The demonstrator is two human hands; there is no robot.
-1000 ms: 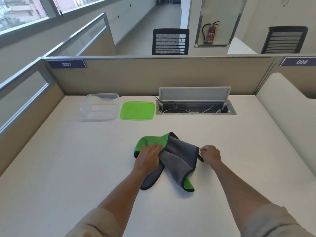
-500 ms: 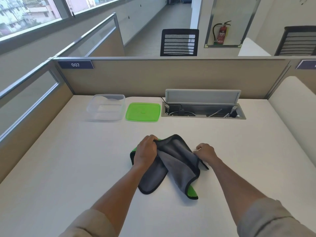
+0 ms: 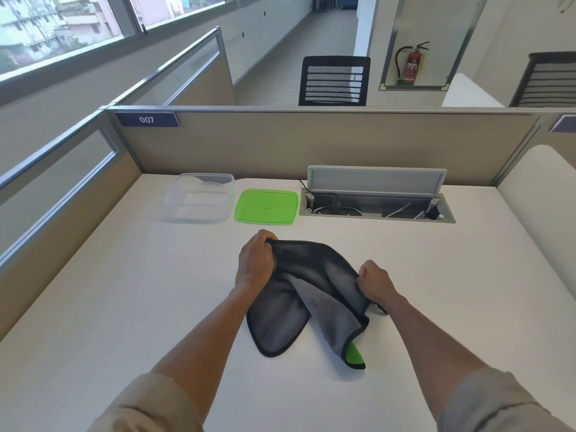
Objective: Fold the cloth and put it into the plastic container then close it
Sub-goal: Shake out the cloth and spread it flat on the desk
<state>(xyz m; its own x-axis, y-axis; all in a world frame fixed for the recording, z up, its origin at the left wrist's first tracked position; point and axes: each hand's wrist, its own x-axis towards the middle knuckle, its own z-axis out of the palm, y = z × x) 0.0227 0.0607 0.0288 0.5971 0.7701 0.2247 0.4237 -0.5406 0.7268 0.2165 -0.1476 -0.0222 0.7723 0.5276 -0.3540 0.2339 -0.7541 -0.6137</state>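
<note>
On desk (image 3: pixel 124 307), hands grip cloth (image 3: pixel 314 294)

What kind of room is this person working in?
Most likely an open-plan office: a desk walled by partitions, one with a "007" number plate, mesh-backed office chairs beyond, and a built-in cable box.

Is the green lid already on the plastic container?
No. The green lid lies flat on the desk, right of the open, empty plastic container.
</note>
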